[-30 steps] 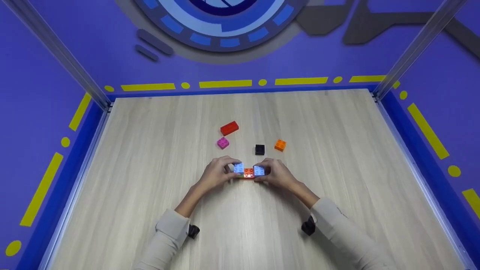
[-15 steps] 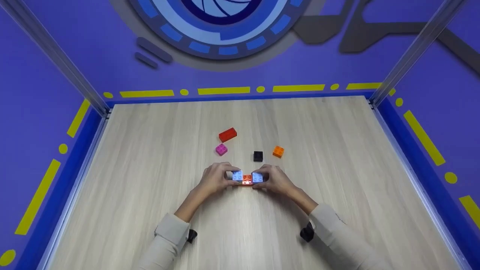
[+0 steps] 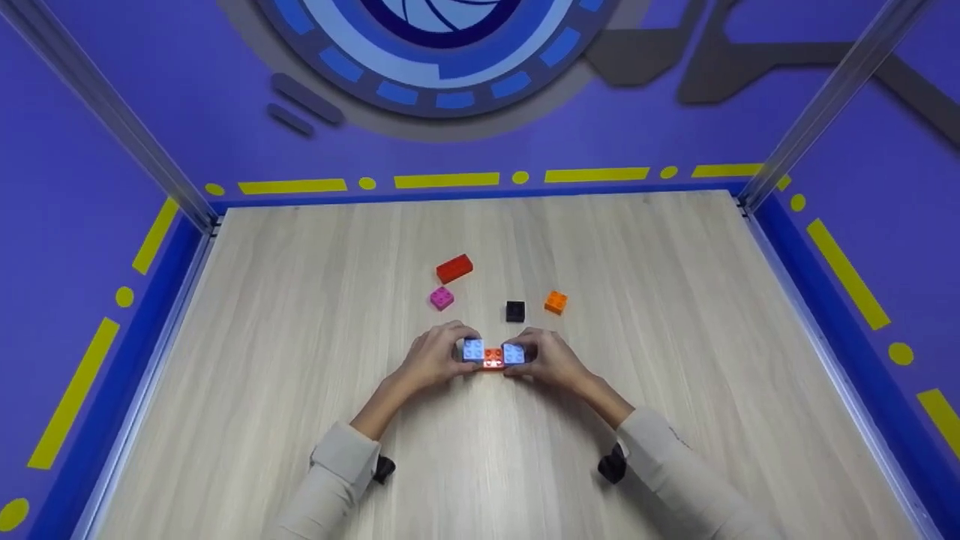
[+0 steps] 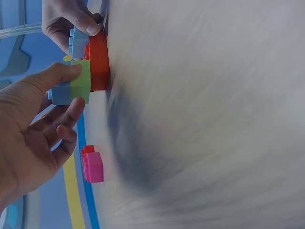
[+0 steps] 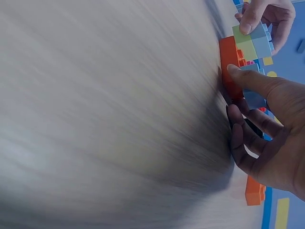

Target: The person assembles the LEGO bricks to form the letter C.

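Observation:
A long red brick [image 3: 493, 359] stands on the table between both hands. Over its left end sits a green brick [image 4: 80, 82] with a light-blue brick [image 3: 473, 349] on top; the green one overhangs that end. My left hand [image 3: 433, 355] pinches this pair between thumb and fingers. On the red brick's right end is another light-blue brick [image 3: 514, 354]. My right hand [image 3: 553, 357] grips it, the thumb [image 5: 234, 69] also touching the red brick's side. Whether the bricks are fully seated cannot be told.
Behind the hands lie a red brick [image 3: 454, 268], a pink brick [image 3: 442, 298], a black brick [image 3: 515, 311] and an orange brick [image 3: 555, 302] on the wooden table [image 3: 300, 300]. Blue panels [image 3: 375, 150] enclose the table's back and sides.
The head view has tipped slightly, so everything appears lower. My left hand has shifted its light-blue brick a little, and the green strip beneath it no longer shows. My right hand keeps its grip.

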Available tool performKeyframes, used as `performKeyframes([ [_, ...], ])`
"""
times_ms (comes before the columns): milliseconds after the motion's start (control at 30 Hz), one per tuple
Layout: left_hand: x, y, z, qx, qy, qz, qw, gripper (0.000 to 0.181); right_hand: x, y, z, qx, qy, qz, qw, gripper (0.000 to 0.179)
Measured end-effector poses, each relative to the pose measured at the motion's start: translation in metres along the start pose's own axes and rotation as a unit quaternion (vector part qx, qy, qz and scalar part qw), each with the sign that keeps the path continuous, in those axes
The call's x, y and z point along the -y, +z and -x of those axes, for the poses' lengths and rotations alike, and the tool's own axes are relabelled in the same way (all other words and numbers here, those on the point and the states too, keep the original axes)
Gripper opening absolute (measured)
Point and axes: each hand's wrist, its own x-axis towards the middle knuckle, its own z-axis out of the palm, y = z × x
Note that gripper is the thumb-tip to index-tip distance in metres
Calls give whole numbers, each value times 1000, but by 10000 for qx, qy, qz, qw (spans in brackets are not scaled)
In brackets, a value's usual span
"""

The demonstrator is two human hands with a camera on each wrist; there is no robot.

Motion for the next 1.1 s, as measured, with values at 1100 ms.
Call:
performKeyframes([
  [1100,2,7,-100,1043,39,999,9895,48,-2,2,1,-217,-61,-141,9996,43],
])
